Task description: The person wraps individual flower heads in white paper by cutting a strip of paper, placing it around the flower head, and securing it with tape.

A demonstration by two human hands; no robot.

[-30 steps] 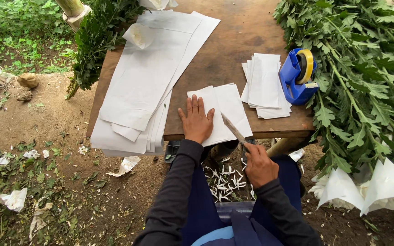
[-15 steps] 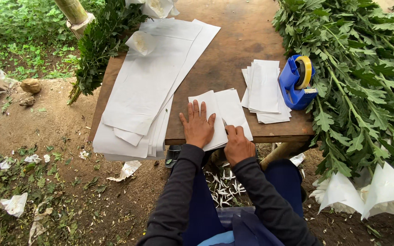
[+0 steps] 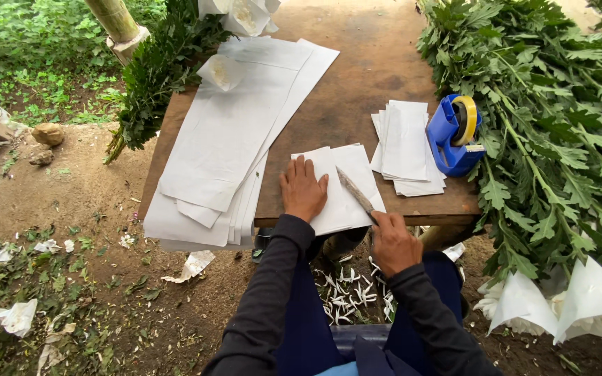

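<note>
White folded sheet (image 3: 339, 186) at table (image 3: 357, 76) edge, pinned flat under open left hand (image 3: 303, 189). Right hand (image 3: 393, 242) fisted round knife (image 3: 355, 191), blade partway up fold. Cut stack (image 3: 407, 145) done, long sheets (image 3: 228, 139) left.

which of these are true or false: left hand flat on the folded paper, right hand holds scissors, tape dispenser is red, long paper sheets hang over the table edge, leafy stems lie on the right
1. The left hand lies flat on the folded white paper: true.
2. The right hand holds scissors: false, it holds a knife.
3. The tape dispenser is red: false, it is blue with a yellow roll.
4. The long paper sheets hang over the edge of the wooden table: true.
5. Leafy stems lie on the right: true.
</note>
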